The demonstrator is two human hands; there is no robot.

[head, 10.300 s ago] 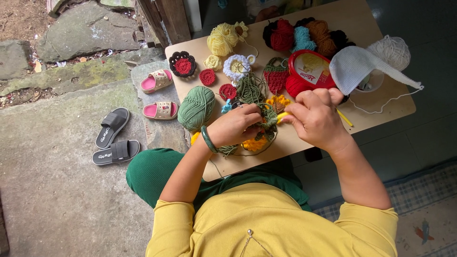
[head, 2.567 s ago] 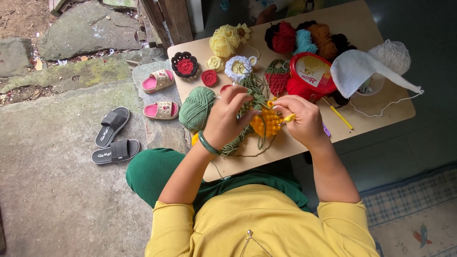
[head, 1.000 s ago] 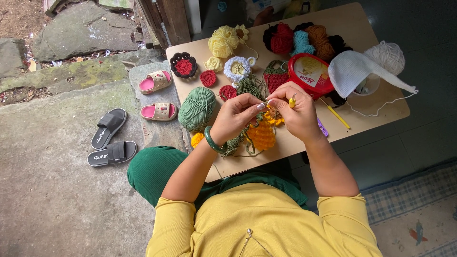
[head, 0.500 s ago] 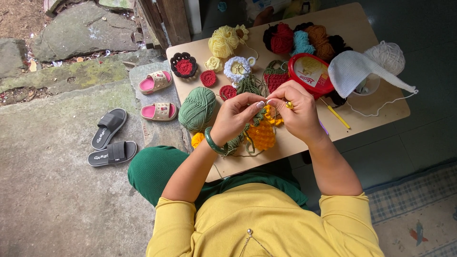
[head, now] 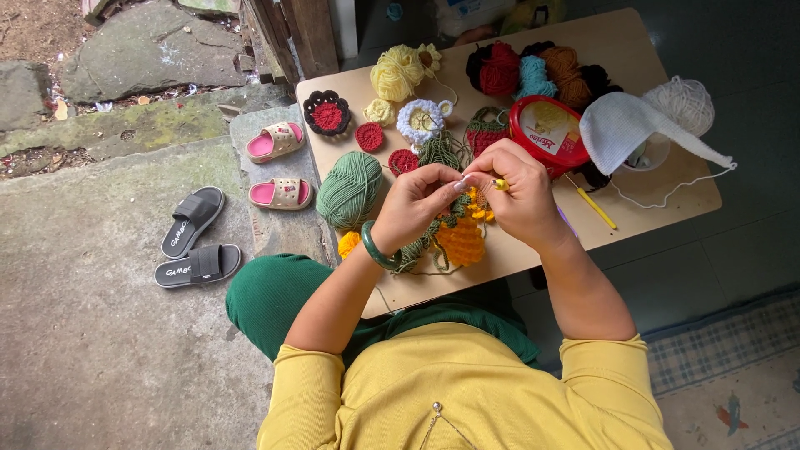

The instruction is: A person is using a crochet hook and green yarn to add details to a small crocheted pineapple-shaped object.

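Orange crochet piece (head: 459, 239) sits mid-desk (head: 667, 208) under both hands, left hand (head: 417, 204) pinching the work, right hand (head: 521, 196) clamped on hook (head: 500, 184); mid-stitch prob., next move needs steady yarn tension.

We see soft, even daylight, brightest on the stone ground toward nine o'clock and dimmer on the dark floor toward three. Shadows under the bench (head: 667, 208) stay faint, with no glare. Focus is sharp throughout; edges bend slightly, as from a wide lens.
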